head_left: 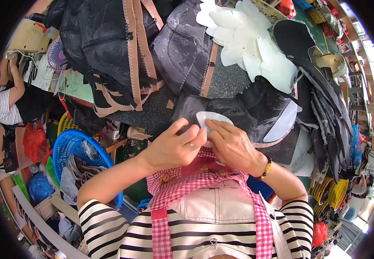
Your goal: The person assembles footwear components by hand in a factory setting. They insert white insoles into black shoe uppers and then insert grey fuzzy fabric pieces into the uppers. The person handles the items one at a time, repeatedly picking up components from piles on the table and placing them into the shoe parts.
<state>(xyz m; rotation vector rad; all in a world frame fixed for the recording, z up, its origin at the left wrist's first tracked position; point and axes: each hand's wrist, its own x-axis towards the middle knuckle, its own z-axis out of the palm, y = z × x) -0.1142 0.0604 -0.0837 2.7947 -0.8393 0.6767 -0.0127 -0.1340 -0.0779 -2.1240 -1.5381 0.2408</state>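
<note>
My right hand (235, 146) has its fingers closed on a thin white curved piece (214, 116), which lies against a black fabric panel (191, 107) with greyish smears. Just beside it, my left hand (175, 146) is curled, fingertips close to the lower left of the white piece. What its fingers pinch, if anything, is hidden. Farther right along the black panel, a second white piece (278, 125) rests near its pink-tan edge.
Black panels with pink-tan zigzag-stitched edges (133, 56) are heaped at the far left. Beyond my hands lies a pile of white shaped pieces (243, 36); black pieces (331, 116) hang at right. A blue basket (57, 151) stands left, near another person's arm (17, 84).
</note>
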